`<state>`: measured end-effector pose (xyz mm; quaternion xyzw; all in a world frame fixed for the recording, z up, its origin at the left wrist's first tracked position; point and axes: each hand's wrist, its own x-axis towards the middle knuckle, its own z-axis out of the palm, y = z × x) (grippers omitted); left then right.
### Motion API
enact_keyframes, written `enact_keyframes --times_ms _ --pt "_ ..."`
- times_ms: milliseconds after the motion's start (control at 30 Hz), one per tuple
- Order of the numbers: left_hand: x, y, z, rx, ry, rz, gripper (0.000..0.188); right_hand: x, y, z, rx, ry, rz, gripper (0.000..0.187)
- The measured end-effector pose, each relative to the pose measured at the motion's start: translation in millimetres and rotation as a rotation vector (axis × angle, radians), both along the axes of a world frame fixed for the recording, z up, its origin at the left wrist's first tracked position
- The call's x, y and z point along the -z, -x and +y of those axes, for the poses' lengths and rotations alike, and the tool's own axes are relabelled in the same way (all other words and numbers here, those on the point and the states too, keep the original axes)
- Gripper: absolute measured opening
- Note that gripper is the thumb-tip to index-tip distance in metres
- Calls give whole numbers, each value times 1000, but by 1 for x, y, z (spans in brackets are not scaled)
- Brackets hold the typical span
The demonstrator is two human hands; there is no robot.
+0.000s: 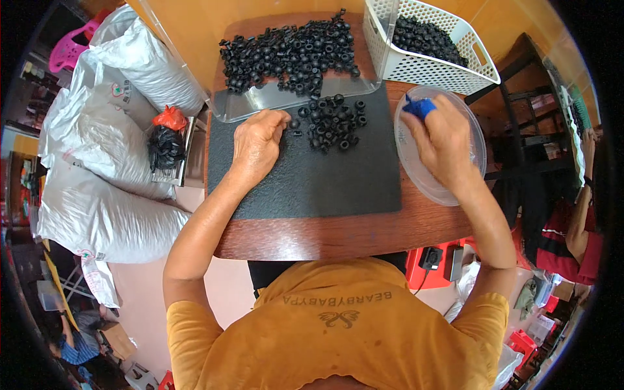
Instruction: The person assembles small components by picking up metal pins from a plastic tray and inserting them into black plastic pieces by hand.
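Observation:
My left hand (259,146) rests on the dark mat (305,188) with its fingers curled together. What they hold, if anything, is hidden. Just beside its fingertips lie a couple of small black round parts, and to their right a loose cluster of black parts (337,127) with holes in them. Over a round clear plastic tub (416,175) hangs my right hand (445,140), thumb and fingers drawn together. A blue wrap (420,108) covers one of its fingers. Anything in that pinch is too small or hidden to name.
A clear plastic tray (237,112) holding a heap of black parts (292,55) stands at the table's back. Behind right is a white perforated basket (471,75) of similar parts. White sacks (110,208) pile up at left; a person in red (572,240) sits far right.

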<state>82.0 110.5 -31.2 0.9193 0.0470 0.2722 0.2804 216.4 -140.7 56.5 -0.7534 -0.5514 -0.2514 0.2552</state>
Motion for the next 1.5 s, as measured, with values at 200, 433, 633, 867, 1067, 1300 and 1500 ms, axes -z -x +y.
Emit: enact_keyframes --times_ms 200,433,633,867,1067,1300,1500 --pt "-5 0 -8 -4 69 3 19 21 51 -2 -105 -47 179 23" --pt "-6 -8 -8 7 -102 89 15 49 78 3 -177 -88 286 31" --pt "-9 -15 -15 -46 -195 108 12 55 85 3 -133 -84 347 17" --pt "-10 -18 -10 -25 -281 259 11 66 91 -2 -131 -93 385 22" --pt "-6 -16 -4 -25 -15 180 14 72 96 -3 -138 -85 406 15" --pt "-7 -26 -20 -163 -92 231 16 73 100 0 -141 -108 420 17" --pt "-11 -29 -21 -206 -106 235 18 81 101 0 -128 -120 404 29"
